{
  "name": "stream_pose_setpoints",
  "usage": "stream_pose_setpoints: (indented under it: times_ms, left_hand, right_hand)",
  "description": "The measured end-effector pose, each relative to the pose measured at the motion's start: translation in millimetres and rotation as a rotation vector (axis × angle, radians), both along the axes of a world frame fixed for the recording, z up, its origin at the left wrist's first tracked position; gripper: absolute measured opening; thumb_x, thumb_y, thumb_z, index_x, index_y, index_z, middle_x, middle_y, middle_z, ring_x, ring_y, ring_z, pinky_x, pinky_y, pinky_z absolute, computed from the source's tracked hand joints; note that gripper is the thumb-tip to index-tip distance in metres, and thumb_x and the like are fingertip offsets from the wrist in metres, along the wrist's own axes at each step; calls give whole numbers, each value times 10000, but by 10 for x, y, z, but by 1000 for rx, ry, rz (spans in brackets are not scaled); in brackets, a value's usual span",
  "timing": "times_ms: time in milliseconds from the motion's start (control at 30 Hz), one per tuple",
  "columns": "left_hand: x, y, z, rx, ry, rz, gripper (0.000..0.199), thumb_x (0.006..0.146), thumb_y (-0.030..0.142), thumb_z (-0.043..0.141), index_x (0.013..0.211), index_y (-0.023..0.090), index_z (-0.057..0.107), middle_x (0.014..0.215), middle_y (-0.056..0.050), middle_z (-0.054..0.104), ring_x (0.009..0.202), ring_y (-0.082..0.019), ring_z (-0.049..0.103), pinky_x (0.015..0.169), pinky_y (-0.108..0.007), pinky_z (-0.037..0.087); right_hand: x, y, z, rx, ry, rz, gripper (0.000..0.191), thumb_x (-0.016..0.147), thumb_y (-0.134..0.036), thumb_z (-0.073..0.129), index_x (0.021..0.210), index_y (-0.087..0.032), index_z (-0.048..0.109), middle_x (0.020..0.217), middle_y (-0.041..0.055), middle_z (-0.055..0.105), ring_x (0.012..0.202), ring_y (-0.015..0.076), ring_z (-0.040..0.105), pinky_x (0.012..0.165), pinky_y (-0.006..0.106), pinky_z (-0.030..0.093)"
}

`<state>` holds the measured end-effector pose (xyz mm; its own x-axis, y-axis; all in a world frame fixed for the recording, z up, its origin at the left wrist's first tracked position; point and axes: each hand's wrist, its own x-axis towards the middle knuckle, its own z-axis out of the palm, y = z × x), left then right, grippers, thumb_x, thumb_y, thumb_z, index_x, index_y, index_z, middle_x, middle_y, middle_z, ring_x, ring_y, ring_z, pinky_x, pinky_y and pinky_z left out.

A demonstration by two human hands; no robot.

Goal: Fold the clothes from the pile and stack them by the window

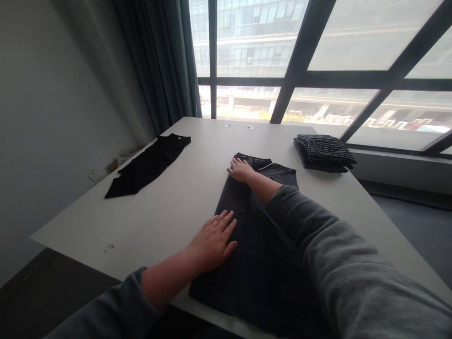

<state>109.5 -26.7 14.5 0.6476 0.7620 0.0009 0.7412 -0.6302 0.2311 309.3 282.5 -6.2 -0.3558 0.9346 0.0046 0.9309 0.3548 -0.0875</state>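
A dark navy shirt (261,263) with a white-trimmed collar lies on the white table in front of me, its collar end pointing toward the window. My left hand (214,240) rests flat on the shirt's left edge, fingers stretched out. Farther up, near the collar, my right hand (240,169) lies on the cloth with its fingers extended. My right forearm crosses over the shirt and hides part of its right side. Neither hand grips the fabric.
A black garment (150,165) is spread along the table's left edge. At the far right edge sits a stack of folded dark clothes (323,151), a striped one on top. Beyond the white table (169,207) are a large window and a dark curtain (162,61).
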Motion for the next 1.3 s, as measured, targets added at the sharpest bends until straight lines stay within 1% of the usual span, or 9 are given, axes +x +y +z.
stream_pose_setpoints:
  times_ms: [167, 333, 533, 733, 867, 967, 1100, 1200, 1300]
  left_hand:
    - [3, 53, -145, -48, 52, -49, 732, 1074, 492, 531, 1697, 160, 337, 1783, -174, 221, 1658, -348, 190, 1334, -544, 198]
    - [-59, -79, -200, -55, 16, -65, 760, 1057, 524, 559, 1709, 213, 325, 1792, -147, 187, 1664, -351, 160, 1346, -559, 160]
    - [-68, -92, -276, -25, -50, -56, 773, 1045, 508, 572, 1716, 231, 306, 1803, -125, 152, 1673, -330, 132, 1360, -538, 110]
    - [-86, -136, -218, -67, -65, -70, 811, 1012, 506, 625, 1713, 239, 319, 1806, -126, 140, 1671, -354, 130, 1357, -552, 115]
    - [-165, -146, -130, -112, -70, -130, 769, 986, 509, 685, 1680, 351, 393, 1812, -84, 143, 1666, -378, 141, 1342, -590, 156]
    - [-249, -136, -98, -120, -88, -185, 722, 987, 513, 691, 1653, 418, 429, 1812, -38, 168, 1658, -375, 192, 1337, -598, 172]
    - [-335, -134, -87, -111, -83, -218, 730, 983, 522, 694, 1655, 401, 432, 1807, -60, 190, 1649, -379, 223, 1336, -606, 169]
    - [-394, -170, -67, -97, -69, -272, 750, 978, 528, 699, 1660, 370, 431, 1799, -82, 219, 1644, -370, 246, 1339, -586, 176]
    - [-482, -230, -34, -68, -66, -322, 742, 982, 505, 699, 1661, 383, 425, 1794, -67, 239, 1640, -345, 270, 1343, -548, 195]
  right_hand:
    - [-3, -5, -52, -80, -55, 24, 783, 1089, -612, 308, 1717, -144, 313, 1796, 135, 196, 1673, 306, 135, 1346, 524, 81]
    - [74, 364, -67, -107, 9, -55, 755, 1101, -601, 269, 1734, -191, 266, 1811, 103, 140, 1679, 278, 99, 1343, 548, 60]
    - [166, 769, -143, -120, 72, -104, 757, 1098, -589, 268, 1743, -195, 229, 1817, 90, 110, 1680, 277, 94, 1343, 558, 85]
    - [253, 998, -195, -85, 108, -116, 712, 1105, -457, 289, 1742, -150, 207, 1813, 109, 133, 1675, 263, 129, 1349, 501, 121]
    - [317, 1061, -185, -79, 122, -62, 666, 1104, -383, 294, 1723, -139, 272, 1798, 114, 209, 1665, 264, 182, 1349, 488, 138]
    - [364, 1009, -117, -98, 118, -2, 660, 1105, -394, 314, 1720, -154, 293, 1793, 97, 233, 1664, 264, 189, 1353, 474, 128]
    - [569, 761, 65, -8, 182, 28, 677, 1118, -437, 288, 1741, -178, 236, 1809, 63, 180, 1677, 269, 111, 1354, 480, 125]
    - [986, 422, 204, 64, 200, 18, 688, 1114, -443, 327, 1742, -175, 237, 1807, 70, 186, 1678, 277, 105, 1351, 498, 154]
    - [1617, -73, 253, 66, 193, -64, 668, 1087, -390, 410, 1711, -164, 338, 1784, 96, 261, 1669, 273, 167, 1343, 492, 215]
